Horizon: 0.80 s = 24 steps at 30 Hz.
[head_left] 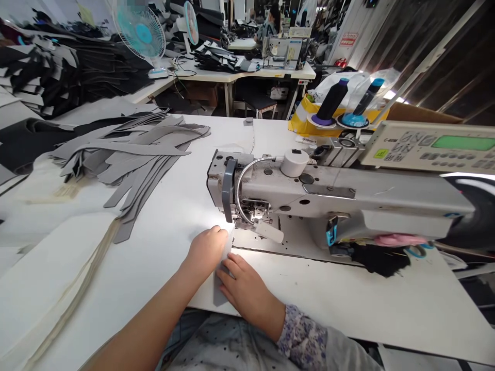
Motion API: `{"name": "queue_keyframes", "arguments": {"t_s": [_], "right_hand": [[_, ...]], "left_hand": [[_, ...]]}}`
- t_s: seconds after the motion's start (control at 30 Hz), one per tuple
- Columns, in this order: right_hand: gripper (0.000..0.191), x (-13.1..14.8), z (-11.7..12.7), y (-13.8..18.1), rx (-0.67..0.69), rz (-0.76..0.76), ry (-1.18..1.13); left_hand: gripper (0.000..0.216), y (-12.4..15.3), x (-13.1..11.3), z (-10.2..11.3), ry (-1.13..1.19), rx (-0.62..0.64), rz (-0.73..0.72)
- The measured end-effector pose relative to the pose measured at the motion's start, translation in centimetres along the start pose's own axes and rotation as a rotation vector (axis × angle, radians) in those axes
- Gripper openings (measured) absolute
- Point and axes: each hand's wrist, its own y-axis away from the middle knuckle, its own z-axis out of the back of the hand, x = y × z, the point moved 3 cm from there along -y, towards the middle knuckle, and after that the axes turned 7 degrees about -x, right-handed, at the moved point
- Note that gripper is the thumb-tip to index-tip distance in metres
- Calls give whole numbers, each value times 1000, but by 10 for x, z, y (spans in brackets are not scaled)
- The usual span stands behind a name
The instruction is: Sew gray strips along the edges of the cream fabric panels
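A white sewing table (162,257) fills the view, with a gray industrial sewing machine (309,193) standing on its right side. A bendable lamp (238,190) curves down beside the needle area and lights the table. Behind the machine stand two thread cones (328,100) (361,105) and a control panel (429,147). A loose pile of gray strips (131,154) lies on the table to the left, and a long pale strip (73,288) runs along the near left. Black fabric (379,259) lies under the machine's arm. Farther back are a fan (141,33), a second sewing machine (285,51) and a co-worker (270,26).

A single gray strip (221,286) lies near the table's front edge, just in front of the needle area and angled toward it, with its lower end past the hands. The left hand (206,252) is curled over the strip's upper part, and the right hand (247,288) closes on it just below. Both hands are grasping the strip, not open, and they touch each other.
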Motion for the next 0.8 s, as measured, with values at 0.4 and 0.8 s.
{"name": "queue_keyframes", "arguments": {"t_s": [0.4, 0.8], "right_hand": [[44, -17, 2, -22, -2, -66, 7], [38, -21, -10, -15, -26, -59, 91]], "left_hand": [[19, -27, -7, -7, 26, -84, -11], [24, -29, 5, -8, 105, -182, -167]]}}
